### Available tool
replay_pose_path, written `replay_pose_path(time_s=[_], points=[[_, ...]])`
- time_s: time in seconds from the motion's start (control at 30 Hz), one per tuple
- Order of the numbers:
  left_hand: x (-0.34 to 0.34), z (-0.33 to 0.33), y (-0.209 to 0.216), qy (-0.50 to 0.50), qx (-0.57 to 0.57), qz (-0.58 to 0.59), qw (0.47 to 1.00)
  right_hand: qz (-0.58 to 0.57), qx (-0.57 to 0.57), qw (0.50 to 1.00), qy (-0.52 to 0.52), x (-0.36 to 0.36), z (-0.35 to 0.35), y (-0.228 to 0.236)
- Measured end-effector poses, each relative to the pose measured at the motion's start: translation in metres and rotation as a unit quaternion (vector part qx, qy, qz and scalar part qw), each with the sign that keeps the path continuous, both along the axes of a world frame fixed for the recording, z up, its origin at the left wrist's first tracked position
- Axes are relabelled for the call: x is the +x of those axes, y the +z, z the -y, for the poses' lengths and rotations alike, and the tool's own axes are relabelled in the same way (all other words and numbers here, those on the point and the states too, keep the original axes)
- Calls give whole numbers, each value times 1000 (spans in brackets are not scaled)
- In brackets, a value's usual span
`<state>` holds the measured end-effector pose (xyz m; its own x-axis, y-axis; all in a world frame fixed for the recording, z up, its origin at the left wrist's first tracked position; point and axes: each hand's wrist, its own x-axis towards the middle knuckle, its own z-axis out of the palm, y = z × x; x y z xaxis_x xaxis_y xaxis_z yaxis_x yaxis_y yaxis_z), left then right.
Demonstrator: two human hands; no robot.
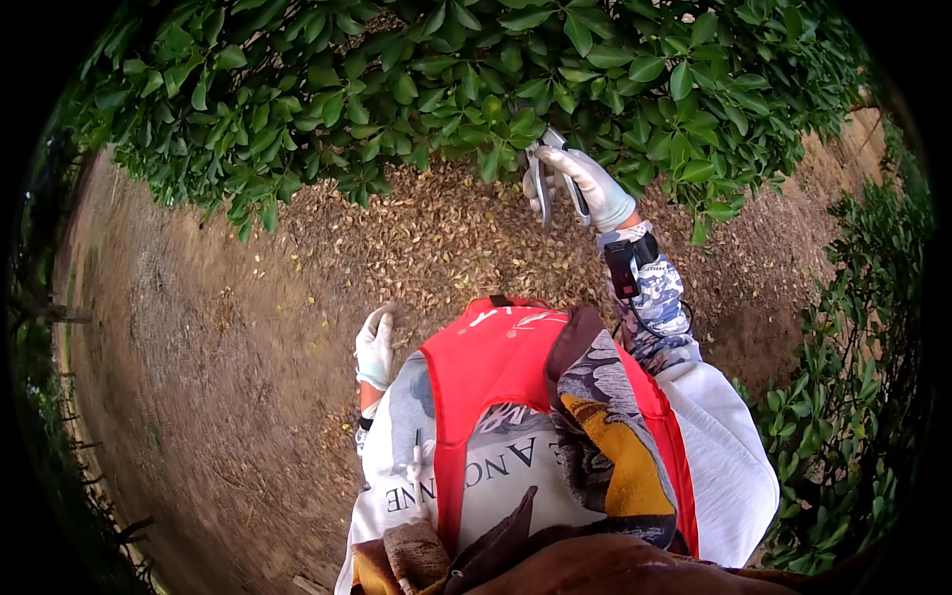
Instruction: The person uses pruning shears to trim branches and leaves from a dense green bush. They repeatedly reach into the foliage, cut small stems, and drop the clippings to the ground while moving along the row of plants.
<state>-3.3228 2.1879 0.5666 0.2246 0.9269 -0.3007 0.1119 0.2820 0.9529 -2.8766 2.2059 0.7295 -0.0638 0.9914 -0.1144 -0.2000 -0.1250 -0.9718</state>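
My right hand [593, 186], in a pale glove, grips a pair of pruning shears [552, 140] with grey metal handles. The handles stand apart, and the fingers reach around them. The blades point into the lower edge of a leafy green bush [397, 89], where leaves hide their tips. My left hand [374, 349], also gloved, hangs low beside my body over the bare ground. Its fingers are loosely extended and nothing shows in them.
Dry fallen leaves [446, 233] cover the soil under the bush. Brown ground [188, 377] stretches to the left. Another green shrub [843, 397] stands close on my right. A dark device [623, 270] is strapped on my right wrist.
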Motion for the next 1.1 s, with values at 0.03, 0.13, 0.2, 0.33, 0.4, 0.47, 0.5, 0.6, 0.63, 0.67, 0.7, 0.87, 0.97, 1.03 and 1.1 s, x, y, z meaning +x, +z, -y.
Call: replay_pose_path(time_s=[0.03, 0.13, 0.2, 0.33, 0.4, 0.47, 0.5, 0.6, 0.63, 0.67, 0.7, 0.87, 0.97, 1.03, 1.1], points=[[1, 3, 3, 7, -9, -2, 1000, -19, 7, 1000, 3, 0, -1, -2], [2, 7, 10, 19, -23, -5, 1000, -3, 4, 1000, -27, 0, -5, -4], [0, 10, 7, 16, -13, -3, 1000, -1, -11, 1000, -15, 2, -8, 0], [-4, 18, -2, 31, -7, 3, 1000, 21, 7, 999, -25, -5, -5, 2], [-4, 25, 1, 41, -12, 5, 999, 25, 15, 999, -20, -15, 2, 0], [-8, 34, -6, 43, 1, -25, 999, -12, -24, 1000, -12, -16, 11, -11], [-5, 36, -1, 44, -1, -25, 999, -27, -25, 999, 8, -19, 14, -9], [3, 39, 12, 53, -38, -58, 996, -56, -96, 994, 16, -18, 23, -25], [-1, 42, 9, 52, -34, -61, 996, -58, -124, 990, 21, -22, 25, -37], [-3, 47, 10, 69, -26, -57, 996, -63, -130, 989, 32, -28, 29, -44], [-5, 54, 12, 87, -21, -55, 994, -75, -137, 986, 54, -34, 31, -53], [-25, 74, 14, 124, -28, -108, 986, -123, -242, 954, 126, -71, 40, -83], [-30, 57, 36, 107, -34, -145, 983, -132, -247, 952, 123, -103, 46, -47], [-32, 47, 50, 100, -24, -152, 983, -73, -216, 964, 139, -113, 39, -45], [-39, 32, 71, 82, -42, -169, 981, -74, -186, 971, 131, -122, 33, -58]])
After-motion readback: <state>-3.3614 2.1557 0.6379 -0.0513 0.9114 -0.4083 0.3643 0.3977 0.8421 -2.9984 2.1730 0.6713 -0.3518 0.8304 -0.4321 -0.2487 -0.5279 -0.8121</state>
